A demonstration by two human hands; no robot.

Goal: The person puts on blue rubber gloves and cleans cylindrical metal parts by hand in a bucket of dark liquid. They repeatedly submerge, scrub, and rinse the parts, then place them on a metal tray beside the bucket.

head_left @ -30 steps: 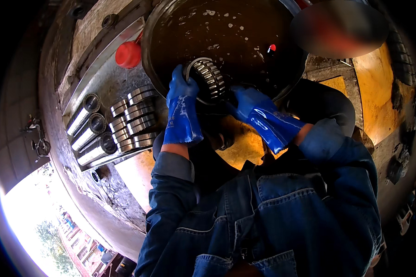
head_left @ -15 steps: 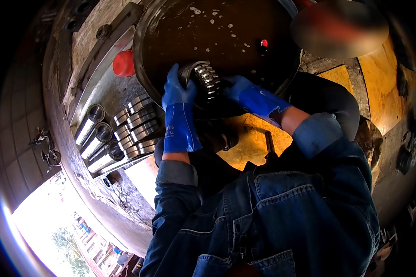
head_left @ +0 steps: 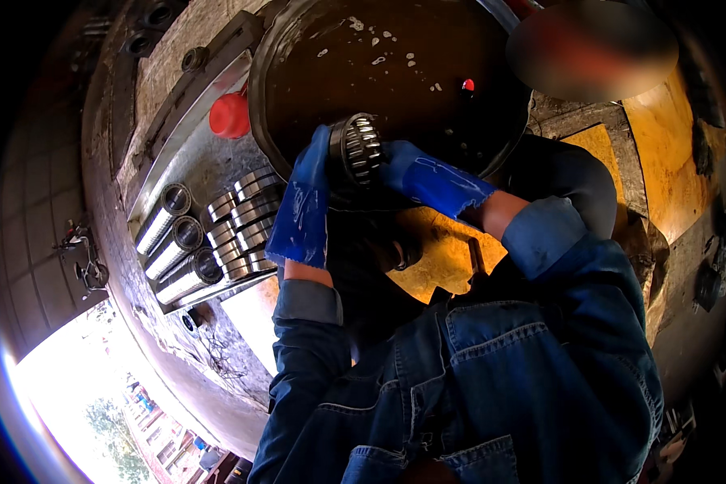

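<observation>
A shiny metal roller bearing (head_left: 356, 148), its rollers standing in a cage around the rim, is held between my two hands over the near edge of a drum of dark liquid (head_left: 260, 137). My left hand (head_left: 313, 161), in a long blue rubber glove, is closed on the bearing's left side. My right hand (head_left: 402, 165), gloved the same way, grips it from the right; its fingertips are partly hidden behind the bearing and in shadow. Pale flecks of foam and a small red spot show on the liquid.
Left of the drum, a metal tray (head_left: 155, 181) holds rows of stacked bearing rings (head_left: 246, 219) and long roller stacks (head_left: 169, 230). A red round container (head_left: 230, 116) stands in it by the drum. Yellow board (head_left: 436, 250) lies below my hands, with a dark handle-like bar (head_left: 476, 256) on it.
The bearing has turned, so its rollers face more to the right and upward. My left hand has swung more upright beside it, and my right hand has come closer against it.
</observation>
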